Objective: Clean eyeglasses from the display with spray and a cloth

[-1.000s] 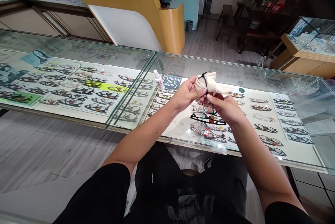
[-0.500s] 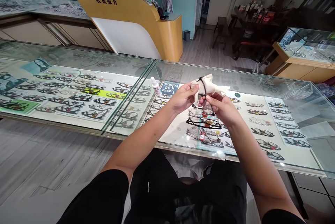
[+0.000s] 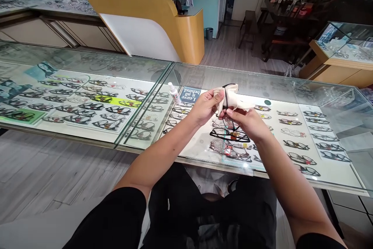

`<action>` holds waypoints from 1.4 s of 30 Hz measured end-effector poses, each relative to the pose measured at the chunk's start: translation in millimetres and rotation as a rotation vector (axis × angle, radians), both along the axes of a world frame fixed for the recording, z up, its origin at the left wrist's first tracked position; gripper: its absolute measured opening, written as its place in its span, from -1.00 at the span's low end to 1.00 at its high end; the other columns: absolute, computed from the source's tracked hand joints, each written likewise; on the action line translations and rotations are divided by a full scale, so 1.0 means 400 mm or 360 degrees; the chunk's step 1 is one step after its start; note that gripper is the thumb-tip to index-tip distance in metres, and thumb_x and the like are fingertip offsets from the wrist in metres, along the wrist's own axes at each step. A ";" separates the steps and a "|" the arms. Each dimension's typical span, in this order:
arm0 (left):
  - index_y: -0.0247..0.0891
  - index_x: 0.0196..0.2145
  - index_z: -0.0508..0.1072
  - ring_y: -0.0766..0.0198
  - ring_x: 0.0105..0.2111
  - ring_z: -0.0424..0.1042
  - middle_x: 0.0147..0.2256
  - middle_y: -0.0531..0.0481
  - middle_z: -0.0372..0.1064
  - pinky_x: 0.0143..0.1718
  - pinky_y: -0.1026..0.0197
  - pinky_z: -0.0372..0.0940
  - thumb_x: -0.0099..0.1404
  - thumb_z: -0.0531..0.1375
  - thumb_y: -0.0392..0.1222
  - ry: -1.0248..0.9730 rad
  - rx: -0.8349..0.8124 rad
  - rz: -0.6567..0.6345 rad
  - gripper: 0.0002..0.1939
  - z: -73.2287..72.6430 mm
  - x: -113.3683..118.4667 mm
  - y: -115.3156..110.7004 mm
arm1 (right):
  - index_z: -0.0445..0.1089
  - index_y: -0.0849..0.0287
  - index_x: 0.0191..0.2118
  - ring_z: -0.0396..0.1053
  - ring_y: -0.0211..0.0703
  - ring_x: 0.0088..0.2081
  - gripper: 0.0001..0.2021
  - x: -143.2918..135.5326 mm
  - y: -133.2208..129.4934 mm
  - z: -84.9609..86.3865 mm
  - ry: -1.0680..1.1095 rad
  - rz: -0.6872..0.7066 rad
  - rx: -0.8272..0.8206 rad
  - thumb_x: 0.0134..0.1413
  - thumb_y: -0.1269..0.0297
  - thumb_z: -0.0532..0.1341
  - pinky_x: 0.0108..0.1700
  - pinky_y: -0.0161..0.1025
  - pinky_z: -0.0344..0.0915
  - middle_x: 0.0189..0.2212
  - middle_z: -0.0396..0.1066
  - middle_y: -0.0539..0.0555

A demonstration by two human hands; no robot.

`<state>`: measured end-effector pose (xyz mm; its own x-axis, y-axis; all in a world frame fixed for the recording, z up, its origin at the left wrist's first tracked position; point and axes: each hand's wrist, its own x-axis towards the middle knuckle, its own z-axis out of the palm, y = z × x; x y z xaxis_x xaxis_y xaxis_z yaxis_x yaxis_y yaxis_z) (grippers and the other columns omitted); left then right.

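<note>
Above the glass counter, my left hand (image 3: 206,107) pinches a cream cleaning cloth (image 3: 232,96) folded over one lens of a dark-rimmed pair of eyeglasses (image 3: 225,97). My right hand (image 3: 247,121) has its fingers closed on the lower part of the same eyeglasses, below the cloth. The other lens hangs tilted beneath the fingers, partly hidden. Just under my hands lie a black-framed pair of glasses (image 3: 230,135) and a thin-rimmed pair with a red tag (image 3: 230,150). A white spray bottle (image 3: 175,94) stands left of my left hand.
The glass display counter (image 3: 151,140) runs across in front of me, with many eyeglasses in rows inside it. A blue printed card (image 3: 190,94) is near the bottle. Beyond stand a yellow cashier desk (image 3: 189,33), a grey bin (image 3: 209,33) and another showcase (image 3: 344,68) at right.
My view has tilted slightly downward. Both hands stay at the eyeglasses; the cloth has shifted a little around the lens, and its right end hangs differently.
</note>
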<state>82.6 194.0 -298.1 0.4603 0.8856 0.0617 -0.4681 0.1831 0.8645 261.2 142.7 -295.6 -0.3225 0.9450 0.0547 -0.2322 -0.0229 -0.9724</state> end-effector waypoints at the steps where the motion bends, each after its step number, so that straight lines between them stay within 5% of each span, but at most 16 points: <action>1: -0.29 -0.14 0.45 0.33 -0.65 0.43 -0.49 0.01 0.53 -0.62 0.30 0.34 0.18 0.51 0.25 -0.0006 -0.0011 -0.0023 -0.39 0.001 -0.002 0.002 | 0.63 0.11 -0.16 0.60 -0.02 -0.13 -0.76 0.001 0.000 0.003 0.0000 -0.0009 -0.0002 0.18 0.08 0.50 0.04 -0.06 0.48 -0.23 0.65 0.09; 9: -0.31 -0.06 0.47 0.32 -0.51 0.55 -0.37 0.01 0.58 -0.45 0.31 0.44 0.05 0.63 -0.10 -0.0101 0.0034 -0.0213 -0.39 0.015 -0.015 0.004 | 0.62 0.10 -0.18 0.61 0.01 -0.12 -0.69 0.013 0.002 0.017 -0.0017 -0.0078 -0.0028 0.14 -0.02 0.50 0.10 -0.03 0.49 -0.21 0.66 0.10; 19: -0.27 -0.21 0.48 0.32 -0.62 0.44 -0.50 0.04 0.49 -0.61 0.30 0.31 0.15 0.54 0.21 -0.0031 -0.0056 0.0016 -0.45 0.000 -0.002 0.006 | 0.61 0.11 -0.17 0.58 -0.01 -0.13 -0.72 -0.002 -0.002 0.007 -0.0097 -0.0037 0.0050 0.19 0.00 0.48 0.03 -0.08 0.45 -0.23 0.65 0.10; 27: -0.30 -0.09 0.50 0.36 -0.50 0.52 -0.37 0.03 0.56 -0.44 0.32 0.42 0.02 0.64 -0.11 -0.0083 0.0028 -0.0141 -0.41 0.022 -0.012 0.000 | 0.65 0.09 -0.09 0.61 0.01 -0.11 -0.74 0.018 0.003 0.018 -0.0021 -0.0056 0.0046 0.23 0.04 0.47 0.10 -0.02 0.48 -0.16 0.67 0.11; 36: -0.26 -0.25 0.47 0.36 -0.65 0.38 -0.55 0.09 0.42 -0.63 0.30 0.26 0.15 0.52 0.27 -0.0021 -0.0016 0.0057 -0.43 0.008 0.006 -0.005 | 0.63 0.14 -0.13 0.62 0.00 -0.10 -0.69 -0.002 -0.001 0.009 -0.0089 -0.0018 0.0034 0.19 0.01 0.48 0.06 -0.06 0.48 -0.18 0.68 0.13; 42: -0.27 -0.16 0.53 0.33 -0.45 0.53 -0.36 0.02 0.55 -0.38 0.28 0.48 0.25 0.50 0.11 -0.0150 -0.0075 0.0080 -0.57 0.019 0.000 0.004 | 0.56 0.11 -0.20 0.65 -0.01 -0.13 -0.69 0.017 -0.005 0.040 0.0035 -0.0120 -0.0054 0.15 0.00 0.51 0.01 -0.05 0.53 -0.17 0.70 0.14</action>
<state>82.6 195.6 -290.5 0.4093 0.9104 0.0604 -0.5566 0.1967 0.8072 268.0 140.6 -279.6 -0.2494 0.9680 0.0288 -0.2557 -0.0371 -0.9660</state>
